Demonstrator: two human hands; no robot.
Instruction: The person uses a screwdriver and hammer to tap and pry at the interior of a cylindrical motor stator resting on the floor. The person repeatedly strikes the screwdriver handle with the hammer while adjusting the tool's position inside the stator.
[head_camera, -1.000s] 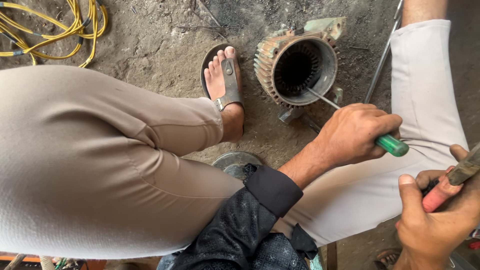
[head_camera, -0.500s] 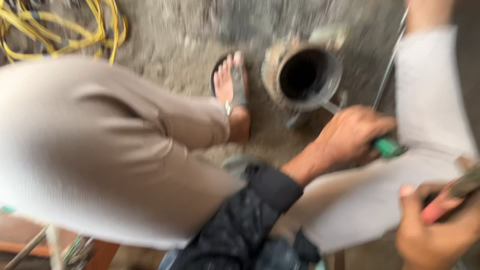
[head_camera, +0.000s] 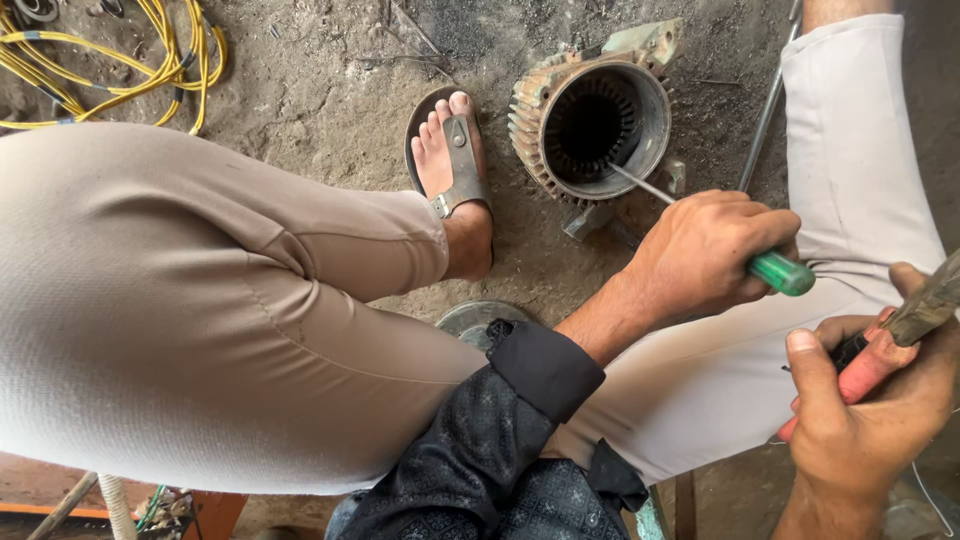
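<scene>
Green-handled screwdriver (head_camera: 775, 270) is clenched in our left hand (head_camera: 705, 255), and its thin steel shaft runs up and to the left so the tip sits inside the bore of the motor stator housing (head_camera: 590, 115), right at the lower lip where the slots start. The housing lies on the dirt floor (head_camera: 320, 90), finned and rusty, mouth facing us, just beside our sandalled foot (head_camera: 452, 160). Our right hand (head_camera: 865, 420) is closed tight around the pinkish-red grip of a hammer (head_camera: 900, 335) whose head is out of frame, so we can't tell how it's angled. For this kind of prying or tapping, we reckon the trick is keeping the shaft low and nearly in line with the slot instead of levering across the laminations, since those thin teeth look like they'd bend easily. We'd also want that left fist further from the butt end if the hammer comes down, because knuckles and handle cap are close together. Housing isn't clamped by anything we can see, only resting near the foot, so bracing it seems smart. Yellow cable (head_camera: 110, 50) is coiled well apart, top left, out of the way.
</scene>
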